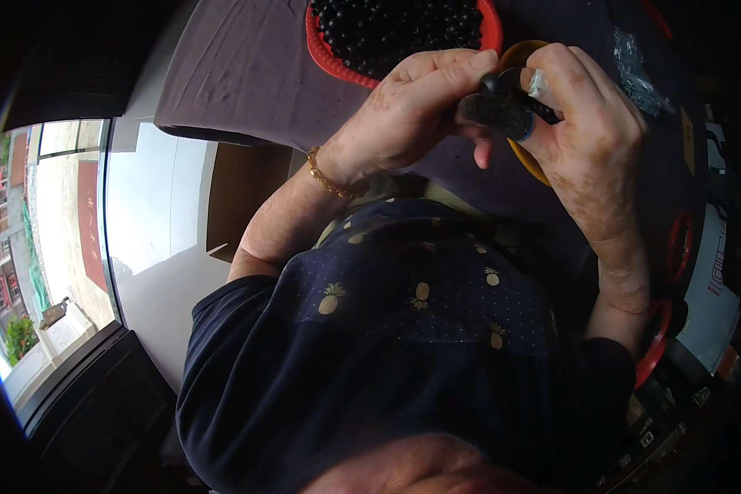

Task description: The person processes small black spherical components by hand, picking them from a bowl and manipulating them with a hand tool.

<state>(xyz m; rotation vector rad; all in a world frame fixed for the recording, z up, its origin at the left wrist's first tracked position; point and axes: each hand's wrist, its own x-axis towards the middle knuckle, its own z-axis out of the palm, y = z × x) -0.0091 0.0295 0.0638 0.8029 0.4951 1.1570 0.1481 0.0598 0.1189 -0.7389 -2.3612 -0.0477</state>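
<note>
My left hand [424, 103] and my right hand [593, 123] meet above the dark cloth. Pinched in the left fingers is a small black round piece [491, 82] with a smooth, shiny surface. A black narrow part [539, 108] shows between the right finger and thumb; whether it joins the round piece I cannot tell. What seems to be a dark, worn cover [496, 115] with a blue edge sits over my right thumb. White wrapping [540, 86] shows at a right finger. Just beyond the left hand stands a red basket [321, 51] of black round pieces [395, 33].
Behind and below my hands is a yellow round container [533, 163], partly hidden. Crumpled clear plastic [638, 74] lies at the far right on the purple-grey cloth [239, 74]. An open cardboard box [243, 193] is below the table's left edge. Red rings [654, 342] show at the right.
</note>
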